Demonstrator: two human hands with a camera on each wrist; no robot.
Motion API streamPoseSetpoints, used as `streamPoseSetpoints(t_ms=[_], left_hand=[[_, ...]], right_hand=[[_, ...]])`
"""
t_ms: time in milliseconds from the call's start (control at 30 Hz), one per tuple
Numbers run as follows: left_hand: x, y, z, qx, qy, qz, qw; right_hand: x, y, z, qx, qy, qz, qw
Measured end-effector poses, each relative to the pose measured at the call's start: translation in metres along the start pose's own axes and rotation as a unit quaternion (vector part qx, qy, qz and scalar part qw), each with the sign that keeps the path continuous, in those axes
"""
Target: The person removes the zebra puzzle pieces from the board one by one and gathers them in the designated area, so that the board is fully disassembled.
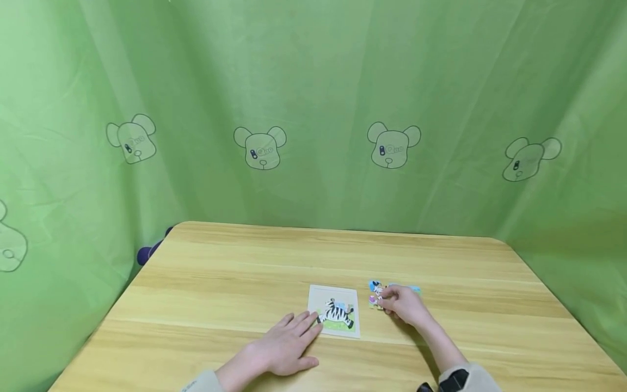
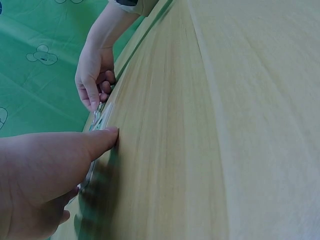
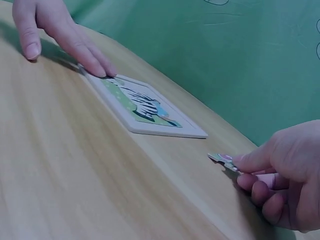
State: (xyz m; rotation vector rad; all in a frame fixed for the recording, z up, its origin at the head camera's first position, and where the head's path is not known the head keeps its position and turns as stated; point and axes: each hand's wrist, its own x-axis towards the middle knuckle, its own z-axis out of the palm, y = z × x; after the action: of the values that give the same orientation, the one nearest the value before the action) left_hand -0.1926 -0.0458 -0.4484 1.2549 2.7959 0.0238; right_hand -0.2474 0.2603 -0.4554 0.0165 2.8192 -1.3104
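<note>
The right wrist view bares the zebra puzzle (the left, a sliver).

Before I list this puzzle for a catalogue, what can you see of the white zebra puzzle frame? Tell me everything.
The puzzle frame is thin, whitish and squarish, with a raised rim; it looks like card or wood, though I can't tell which. It holds part of a zebra picture, black-and-white stripes with green and some blue, while a far strip stays plain. It lies flat on the table, the left hand resting fingertips on its near-left part.
</note>
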Motion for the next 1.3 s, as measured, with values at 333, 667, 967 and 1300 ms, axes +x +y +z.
streamPoseSetpoints(t_ms=[333, 667, 967, 1300], left_hand=[[0.000, 0.000, -0.002, 0.002, -0.004, 0.001, 1.0000], [0.003, 0.005, -0.002, 0.005, -0.012, 0.004, 0.9999], [0.006, 0.013, 0.000, 0.031, -0.013, 0.019, 0.9992], [0.009, 0.016, 0.002, 0.047, -0.010, 0.022, 0.9986]], right_hand=[[0.000, -0.002, -0.001, 0.014, 0.000, 0.027, 1.000], [-0.004, -0.029, 0.022, 0.027, 0.004, -0.034, 0.999], [-0.003, -0.057, 0.052, 0.018, -0.033, -0.118, 0.992], [0.004, -0.067, 0.068, -0.075, -0.044, -0.137, 0.987]])
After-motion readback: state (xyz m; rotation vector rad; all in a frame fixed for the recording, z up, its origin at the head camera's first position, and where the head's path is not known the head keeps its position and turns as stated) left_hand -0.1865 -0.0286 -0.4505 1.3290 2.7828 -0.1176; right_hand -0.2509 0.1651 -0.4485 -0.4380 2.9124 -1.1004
